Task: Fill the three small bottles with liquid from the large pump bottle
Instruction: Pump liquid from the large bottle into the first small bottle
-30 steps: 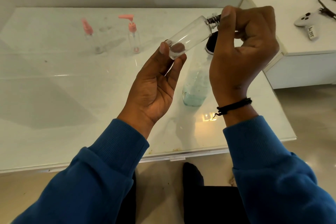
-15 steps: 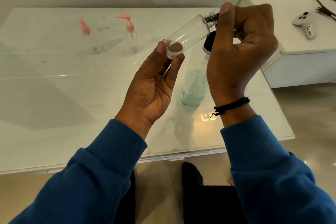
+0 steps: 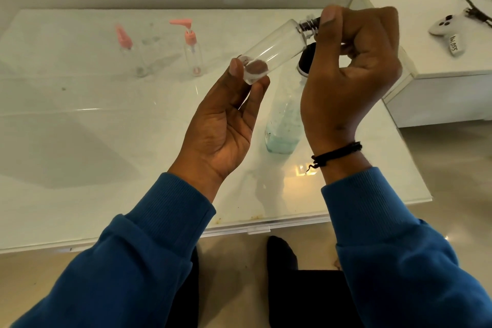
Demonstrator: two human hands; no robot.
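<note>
While the left hand (image 3: 221, 125) pinches the base of a clear small bottle (image 3: 274, 53) between thumb and fingertips, the right hand (image 3: 351, 72) has its grip curled tight round the dark threaded cap (image 3: 310, 24) at the neck. The bottle is tilted in the air above the desk (image 3: 80, 141), neck up and to the right, and looks empty. Directly behind it stands the large pump bottle (image 3: 283, 125), with pale blue liquid low in it. Two more small bottles wait further back: one with a pink pump (image 3: 193, 45), one with a pink cap (image 3: 125, 42).

This looks like unscrewing. I'd say the base hold is too light: wrapping the left fingers round the body would stop the bottle spinning with the cap. Keeping the twist in line with the neck should spare the threads.
</note>
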